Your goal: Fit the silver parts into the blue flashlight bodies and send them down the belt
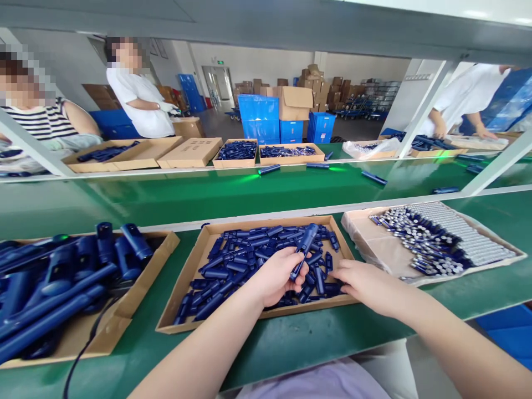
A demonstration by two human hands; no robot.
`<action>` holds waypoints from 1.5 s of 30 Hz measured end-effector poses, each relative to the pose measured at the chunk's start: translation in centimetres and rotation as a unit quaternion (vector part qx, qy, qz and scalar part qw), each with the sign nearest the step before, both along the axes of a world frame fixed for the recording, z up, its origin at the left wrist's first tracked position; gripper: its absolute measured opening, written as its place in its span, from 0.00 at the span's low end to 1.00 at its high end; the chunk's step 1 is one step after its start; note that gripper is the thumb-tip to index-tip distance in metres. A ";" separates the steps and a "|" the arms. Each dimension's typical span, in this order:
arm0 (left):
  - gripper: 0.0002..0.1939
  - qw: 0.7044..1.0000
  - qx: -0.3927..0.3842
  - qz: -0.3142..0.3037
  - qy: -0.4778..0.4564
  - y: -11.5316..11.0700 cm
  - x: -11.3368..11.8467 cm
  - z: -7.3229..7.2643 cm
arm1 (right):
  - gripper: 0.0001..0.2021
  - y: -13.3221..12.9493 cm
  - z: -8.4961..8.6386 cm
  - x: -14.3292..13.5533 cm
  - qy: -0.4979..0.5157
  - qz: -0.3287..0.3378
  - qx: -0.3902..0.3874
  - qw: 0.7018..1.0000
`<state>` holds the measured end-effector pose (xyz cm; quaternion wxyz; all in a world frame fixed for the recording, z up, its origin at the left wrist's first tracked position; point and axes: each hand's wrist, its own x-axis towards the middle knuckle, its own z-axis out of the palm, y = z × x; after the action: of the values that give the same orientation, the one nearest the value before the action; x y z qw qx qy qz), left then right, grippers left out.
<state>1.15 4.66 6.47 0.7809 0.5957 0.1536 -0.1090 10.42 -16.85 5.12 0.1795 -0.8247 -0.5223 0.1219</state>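
A dark blue flashlight body (306, 244) is gripped in my left hand (280, 277), tilted with its wider end up and away from me. The hand is over a shallow cardboard tray (177, 299) heaped with small dark blue plastic parts (236, 266). At the tray's right edge, my right hand (366, 282) reaches in with its fingertips beside the blue parts. Its fingers are slightly bent and apart, and nothing shows between them.
On the left a box (145, 293) holds longer blue flashlights and a black cable. On the right a lined tray (374, 244) holds silver-ended cylinders. Beyond a rail (249, 219), several flashlights lie on a green belt (199, 191), some lit green. People work across from me.
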 end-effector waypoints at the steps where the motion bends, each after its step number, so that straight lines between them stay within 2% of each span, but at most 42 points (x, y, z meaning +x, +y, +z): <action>1: 0.10 1.000 0.004 0.003 -0.002 -0.1 -0.1 0.0 | 0.18 0.2 0.1 0.0 0.005 0.015 0.003 1.000; 7: 0.10 0.999 -0.023 0.027 -0.016 -0.2 -0.2 0.3 | 0.18 1.1 1.2 1.7 0.031 0.065 -0.043 0.997; 9: 0.10 0.998 -0.045 0.050 -0.018 -0.4 -0.3 0.4 | 0.18 0.5 1.4 2.4 0.025 0.031 -0.007 0.999; 12: 0.14 0.992 -0.108 0.065 -0.014 -0.9 -0.5 0.3 | 0.19 -0.5 1.3 2.6 0.055 -0.057 0.077 0.994; 15: 0.17 0.983 -0.173 0.060 0.011 -1.8 -0.7 -0.2 | 0.16 -0.5 0.6 1.2 0.154 -0.107 0.166 0.968; 18: 0.14 0.978 -0.198 0.059 0.033 -2.6 -0.7 -0.9 | 0.12 0.8 -0.1 -0.5 0.277 -0.147 0.253 0.915; 20: 0.13 0.976 -0.206 0.058 0.040 -2.8 -0.6 -1.3 | 0.11 2.1 -0.4 -1.4 0.298 -0.166 0.297 0.892; 22: 0.12 0.975 -0.211 0.055 0.036 -2.8 -0.6 -1.5 | 0.10 3.2 -0.4 -1.9 0.250 -0.176 0.315 0.898; 26: 0.12 0.974 -0.220 0.049 0.019 -2.6 -0.6 -1.5 | 0.09 4.2 -0.4 -2.4 0.154 -0.181 0.296 0.925; 33: 0.11 0.971 -0.232 0.055 0.011 -2.7 -0.8 -1.9 | 0.09 4.3 -1.5 -2.8 0.142 -0.212 0.295 0.921; 39: 0.16 0.970 -0.238 0.050 0.015 -2.7 -0.6 -1.8 | 0.13 4.9 -2.4 -3.7 -0.033 -0.222 0.345 0.911; 42: 0.22 0.972 -0.230 0.037 0.026 -2.6 -0.5 -1.9 | 0.19 5.1 -2.5 -3.8 -0.026 -0.239 0.351 0.905; 45: 0.21 0.977 -0.211 0.038 0.018 -2.7 -0.5 -2.2 | 0.14 5.0 -2.0 -3.8 -0.006 -0.223 0.334 0.916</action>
<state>0.69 1.98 4.28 0.8896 0.4090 0.1641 -0.1201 6.58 -11.89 3.09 0.4639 -0.8124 -0.3364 -0.1075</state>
